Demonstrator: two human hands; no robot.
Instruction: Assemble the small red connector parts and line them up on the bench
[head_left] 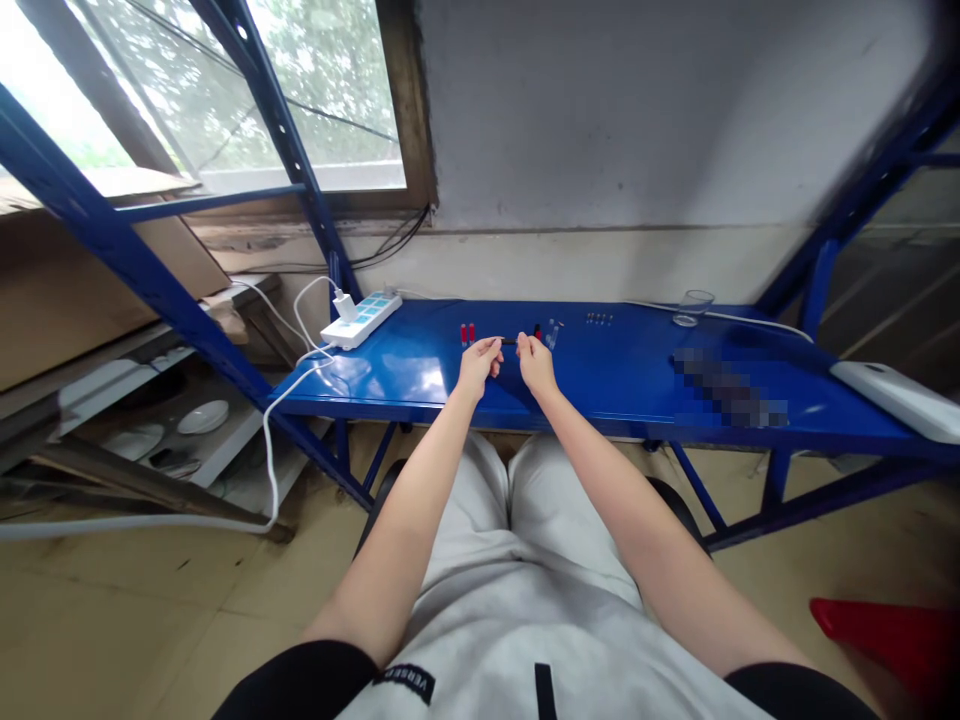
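My left hand [478, 364] and my right hand [535, 362] are stretched out over the blue metal shelf [420, 375], close together. Between their pinched fingertips they hold a small dark rod-like part [510, 342], one hand at each end. Just behind my left hand lie two small red pieces [467, 332]. A red and dark piece [537, 330] and a small clear piece [553, 334] lie behind my right hand. A row of tiny dark parts [599, 319] sits further right.
A white power strip [361, 318] with a plugged-in charger and white cable lies at the shelf's left end. A clear glass dish [693, 306] stands at the back right, a white flat device [896, 397] at the far right. A red object [892, 640] sits on the floor.
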